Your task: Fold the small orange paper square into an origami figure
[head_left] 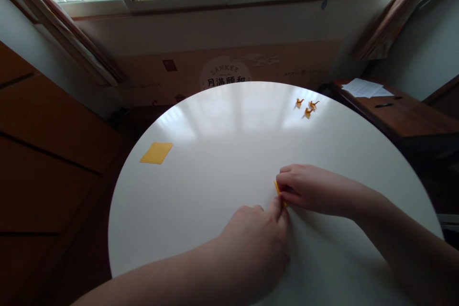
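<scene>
A narrow piece of folded yellow paper (276,185) lies on the white round table (215,172), mostly covered by my fingers. From the right, my right hand (299,185) grips it with bent fingers and thumb. My left hand (260,232) reaches in from the lower left, its fingertips closed on the paper's near end and touching the right thumb. How the paper is folded cannot be made out. Toward the left edge of the table lies a flat yellow square of paper (157,153), perhaps a stack. Three small folded paper birds (308,113) stand together at the far right.
Beyond the table's far edge is a wall with a printed cardboard panel (143,74) below the windows. A brown wooden desk (419,117) with white papers (364,88) stands to the right. A wooden cabinet (43,162) is on the left.
</scene>
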### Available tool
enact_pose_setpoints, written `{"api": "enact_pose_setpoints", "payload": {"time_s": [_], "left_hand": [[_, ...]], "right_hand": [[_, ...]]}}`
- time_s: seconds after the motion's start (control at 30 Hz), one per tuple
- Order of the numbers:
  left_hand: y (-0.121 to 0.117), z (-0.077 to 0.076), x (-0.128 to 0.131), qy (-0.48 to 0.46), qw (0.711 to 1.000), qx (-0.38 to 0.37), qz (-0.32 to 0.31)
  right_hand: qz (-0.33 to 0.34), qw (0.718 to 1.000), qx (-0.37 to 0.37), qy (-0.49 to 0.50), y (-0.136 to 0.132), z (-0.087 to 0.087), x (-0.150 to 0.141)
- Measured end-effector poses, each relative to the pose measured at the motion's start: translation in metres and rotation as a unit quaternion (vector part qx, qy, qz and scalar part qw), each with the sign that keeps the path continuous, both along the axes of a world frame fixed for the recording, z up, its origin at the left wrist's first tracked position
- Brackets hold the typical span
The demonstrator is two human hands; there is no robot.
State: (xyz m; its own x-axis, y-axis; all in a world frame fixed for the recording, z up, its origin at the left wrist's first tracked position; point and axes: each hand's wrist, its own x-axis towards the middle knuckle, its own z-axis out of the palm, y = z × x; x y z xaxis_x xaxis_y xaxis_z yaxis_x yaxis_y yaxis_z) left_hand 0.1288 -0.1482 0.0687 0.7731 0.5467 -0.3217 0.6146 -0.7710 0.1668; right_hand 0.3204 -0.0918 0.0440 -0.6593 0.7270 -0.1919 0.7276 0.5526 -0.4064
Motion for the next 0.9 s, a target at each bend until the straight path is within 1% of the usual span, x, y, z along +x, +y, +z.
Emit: {"api": "enact_pose_setpoints", "payload": {"time_s": [0.1,0.27,0.37,0.5,0.57,0.67,0.8,0.9], "left_hand": [[0.000,-0.001,0.000,0.002,1.000,-0.001,-0.010],[0.000,-0.003,0.000,0.004,1.000,0.016,-0.003],[0.000,-0.004,0.000,0.003,1.000,0.017,0.003],[-0.001,-0.004,-0.001,0.008,1.000,0.015,0.009],[-0.001,-0.004,-0.001,0.009,1.000,0.012,0.010],[-0.001,-0.005,-0.002,0.002,1.000,0.007,0.011],[-0.001,-0.009,-0.003,0.007,1.000,0.010,0.014],[-0.001,-0.011,-0.004,0.007,1.000,0.020,0.008]], "right_hand": [[-0.022,1.000,0.010,-0.008,-0.001,0.002,0.003],[-0.066,0.998,-0.021,-0.004,0.002,0.005,0.016],[-0.071,0.997,-0.018,-0.019,0.001,0.004,0.018],[-0.068,0.997,0.009,-0.030,-0.003,0.000,0.012],[-0.071,0.997,0.010,-0.032,-0.004,0.000,0.011],[-0.092,0.995,-0.009,-0.039,-0.002,0.000,0.012],[-0.139,0.988,-0.039,-0.058,0.001,0.002,0.018],[-0.148,0.986,-0.048,-0.055,0.003,0.003,0.023]]}}
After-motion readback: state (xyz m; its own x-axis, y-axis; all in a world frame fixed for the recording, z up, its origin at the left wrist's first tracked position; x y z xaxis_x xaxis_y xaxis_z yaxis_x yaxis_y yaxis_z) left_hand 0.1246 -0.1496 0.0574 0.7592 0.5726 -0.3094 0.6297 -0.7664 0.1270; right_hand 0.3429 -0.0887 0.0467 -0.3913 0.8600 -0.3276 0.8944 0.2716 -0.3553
